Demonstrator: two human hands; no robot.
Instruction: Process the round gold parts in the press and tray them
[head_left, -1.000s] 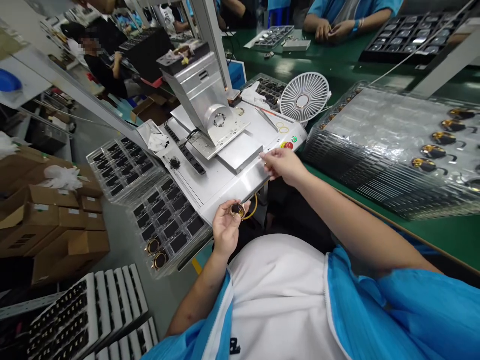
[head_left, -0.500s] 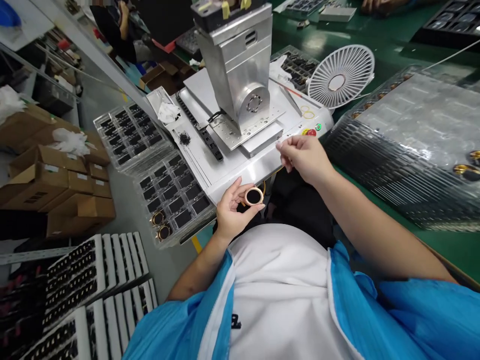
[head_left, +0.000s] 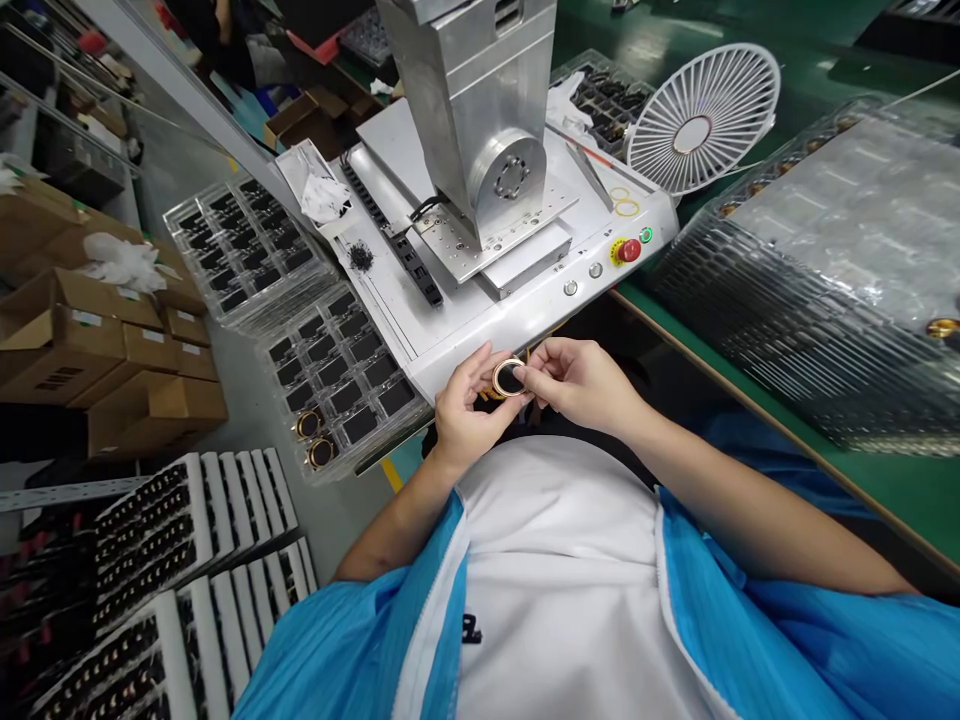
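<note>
My left hand grips a round gold-rimmed watch case with a black face, its fingers and thumb around the edge. From the other side my right hand pinches the same case, the thumb lying over the face's right part. Both hands are close to my body, just in front of the white machine base. The underside of the case is hidden. To the left, a clear plastic tray carries black square pieces and two more gold-rimmed cases at its near corner.
A metal machine head rises over the base. Red stop button and small buttons line the base's front. A white fan stands behind right, near stacked clear trays. Another tray stack and cardboard boxes are left.
My right hand has come down and left from beside the machine's buttons to the watch case. My left hand keeps hold of the case. The view has shifted slightly.
</note>
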